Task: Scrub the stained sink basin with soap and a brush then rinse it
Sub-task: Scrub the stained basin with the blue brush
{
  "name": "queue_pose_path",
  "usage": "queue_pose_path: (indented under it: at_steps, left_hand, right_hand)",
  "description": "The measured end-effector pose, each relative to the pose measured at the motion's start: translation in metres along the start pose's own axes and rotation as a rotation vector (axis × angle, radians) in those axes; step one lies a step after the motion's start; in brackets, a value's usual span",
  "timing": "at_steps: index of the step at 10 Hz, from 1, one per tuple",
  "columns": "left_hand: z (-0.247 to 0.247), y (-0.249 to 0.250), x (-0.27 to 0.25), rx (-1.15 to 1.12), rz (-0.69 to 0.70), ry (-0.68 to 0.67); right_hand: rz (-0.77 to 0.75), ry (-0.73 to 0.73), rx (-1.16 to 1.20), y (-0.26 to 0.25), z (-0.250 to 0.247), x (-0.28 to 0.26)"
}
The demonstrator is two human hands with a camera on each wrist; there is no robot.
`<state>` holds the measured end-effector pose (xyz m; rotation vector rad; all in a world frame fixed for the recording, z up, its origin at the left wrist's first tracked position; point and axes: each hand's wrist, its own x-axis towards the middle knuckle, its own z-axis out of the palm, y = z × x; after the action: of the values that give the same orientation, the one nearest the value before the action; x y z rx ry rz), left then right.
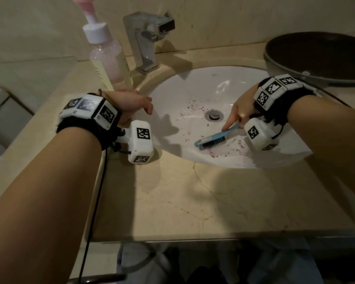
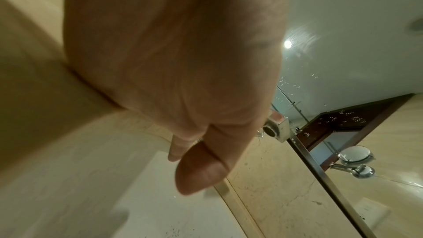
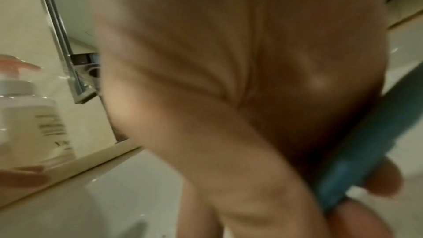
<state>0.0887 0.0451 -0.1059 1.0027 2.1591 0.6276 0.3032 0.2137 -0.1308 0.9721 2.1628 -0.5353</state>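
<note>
The right hand [image 1: 241,113] grips the blue plastic scrub brush [image 1: 215,138], bristles down on the reddish stains in the white oval sink basin [image 1: 193,83]; the left hand [image 1: 131,103] rests, fingers loosely curled and holding nothing, on the basin's rim. Scrubbing is underway; rinsing likely needs the chrome faucet [image 1: 146,37].

The soap bottle [image 1: 109,56] has its pump top cut off by the edge; the right wrist view is blurred.

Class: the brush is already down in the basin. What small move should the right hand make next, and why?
Probably sweep the brush leftward toward the drain: the right hand grips it with bristles on the basin floor, and reddish specks lie beyond it, unscrubbed.
</note>
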Motion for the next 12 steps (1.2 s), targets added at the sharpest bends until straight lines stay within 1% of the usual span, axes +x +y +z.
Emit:
queue_pose_path:
  at_steps: [1,2,3,4,5,6,7,8,9,10,11,12]
  left_hand:
    - [0.001,0.000,0.000,-0.053,-0.005,-0.042]
    - [-0.001,-0.004,0.002,-0.045,-0.014,0.030]
    - [-0.003,-0.004,0.002,-0.037,-0.009,0.049]
    - [-0.001,0.000,-0.002,-0.075,-0.043,-0.055]
    - [-0.001,-0.002,0.000,-0.084,-0.057,-0.025]
    - [-0.004,-0.003,-0.002,-0.066,-0.059,0.048]
    - [-0.006,-0.004,-0.002,-0.018,-0.053,0.040]
    - [-0.004,-0.003,-0.003,-0.053,-0.038,-0.017]
    - [-0.003,-0.003,-0.006,-0.048,-0.036,0.004]
    - [-0.004,-0.002,-0.008,0.029,-0.025,0.041]
    - [-0.002,-0.001,-0.003,0.016,-0.017,0.001]
    - [-0.002,0.001,-0.007,-0.002,-0.030,-0.050]
  right_hand:
    - [-0.060,-0.046,0.099,-0.008,-0.001,0.005]
    - [-0.033,0.206,0.007,-0.012,-0.008,0.001]
    - [0.003,0.416,-0.076,-0.013,-0.010,0.001]
    - [0.016,0.486,-0.110,-0.013,-0.001,0.012]
    - [0.019,0.502,-0.070,-0.010,0.007,0.020]
    - [0.043,0.518,-0.064,0.003,0.010,0.021]
    - [0.065,0.400,-0.091,0.019,0.014,0.020]
    - [-0.028,0.197,0.010,0.026,0.016,0.026]
    - [-0.131,0.121,0.159,0.020,0.013,0.030]
    - [-0.128,0.385,0.226,0.021,0.008,0.033]
    - [-0.071,0.531,0.206,0.026,0.009,0.038]
    - [-0.016,0.375,0.020,0.022,0.017,0.039]
